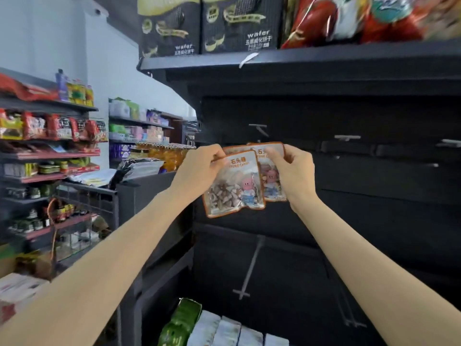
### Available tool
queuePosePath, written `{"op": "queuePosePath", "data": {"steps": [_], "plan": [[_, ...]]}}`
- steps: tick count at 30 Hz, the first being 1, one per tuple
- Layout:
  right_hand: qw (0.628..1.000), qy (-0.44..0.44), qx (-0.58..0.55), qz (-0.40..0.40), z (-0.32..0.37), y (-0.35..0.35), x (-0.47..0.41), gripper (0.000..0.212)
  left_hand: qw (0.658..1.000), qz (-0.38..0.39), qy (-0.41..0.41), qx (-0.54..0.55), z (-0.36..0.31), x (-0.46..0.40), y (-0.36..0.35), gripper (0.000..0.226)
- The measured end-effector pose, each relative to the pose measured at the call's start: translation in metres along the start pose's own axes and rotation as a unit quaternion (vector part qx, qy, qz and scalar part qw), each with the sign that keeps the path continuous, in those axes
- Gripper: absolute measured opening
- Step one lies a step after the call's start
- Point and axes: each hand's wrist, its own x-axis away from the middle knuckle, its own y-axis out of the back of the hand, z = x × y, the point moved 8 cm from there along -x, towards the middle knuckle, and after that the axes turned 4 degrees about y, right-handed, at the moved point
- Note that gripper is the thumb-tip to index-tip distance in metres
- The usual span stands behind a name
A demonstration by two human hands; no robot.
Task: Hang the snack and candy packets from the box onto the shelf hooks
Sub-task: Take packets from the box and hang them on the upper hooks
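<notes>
We hold two candy packets up at dark panel, just below hook (259, 129). Left hand (199, 168) pinches front packet (234, 183) at top; right hand (290, 168) pinches rear packet (272, 176). Hanging step under way, we judge; next: thread top hole onto hook. Packets: orange-edged, cartoon print, pebble-like candy visible.

I see shiny plastic candy packets (233, 183) with see-through fronts. The shelf (374, 171) behind them looks like dull black metal, with a grey metal hook (259, 128) at 12 o'clock above the packets. The wafer boxes (204, 23) look like smooth card.
</notes>
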Motion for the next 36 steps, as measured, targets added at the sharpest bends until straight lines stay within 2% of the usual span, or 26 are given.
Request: {"op": "queuePosePath", "data": {"steps": [4,13,15,17,19,21,23,26,31,33,36], "plan": [[0.998,-0.007,0.027,-0.059,0.004,0.004,-0.015,0.028,0.999,-0.003,0.003,-0.032,-0.001,-0.015,0.007,0.01],[0.993,-0.05,0.051,-0.089,-0.02,-0.004,-0.025,0.026,0.999,0.008,-0.007,-0.043,0.0,-0.025,0.002,0.013],[0.993,-0.036,0.074,-0.085,-0.02,-0.004,-0.025,0.021,0.999,0.01,-0.012,-0.051,0.001,-0.026,-0.001,0.015],[0.989,0.011,0.129,-0.077,-0.016,-0.006,-0.027,0.005,0.999,0.014,-0.015,-0.048,0.001,-0.026,-0.004,0.015],[0.979,0.061,0.182,-0.074,-0.013,-0.008,-0.028,0.016,0.999,0.02,-0.016,-0.039,0.001,-0.027,-0.007,0.014],[0.966,0.088,0.235,-0.062,-0.016,-0.013,-0.031,0.015,0.999,0.025,-0.019,-0.036,0.001,-0.029,-0.011,0.014],[0.953,0.085,0.289,-0.036,-0.022,-0.019,-0.035,0.016,0.999,0.029,-0.022,-0.038,0.003,-0.031,-0.013,0.014],[0.945,0.028,0.326,0.029,-0.041,-0.03,-0.044,0.033,0.998,0.032,-0.024,-0.04,0.007,-0.033,-0.017,0.015],[0.946,-0.077,0.303,0.084,-0.077,-0.038,-0.055,0.038,0.998,0.038,-0.024,-0.035,0.01,-0.034,-0.02,0.014],[0.954,-0.075,0.279,0.078,-0.082,-0.037,-0.055,0.038,0.998,0.041,-0.028,-0.033,0.011,-0.034,-0.02,0.014],[0.974,-0.005,0.225,0.005,-0.062,-0.024,-0.046,0.026,0.999,0.037,-0.033,-0.001,0.01,-0.036,-0.019,0.013]]}}
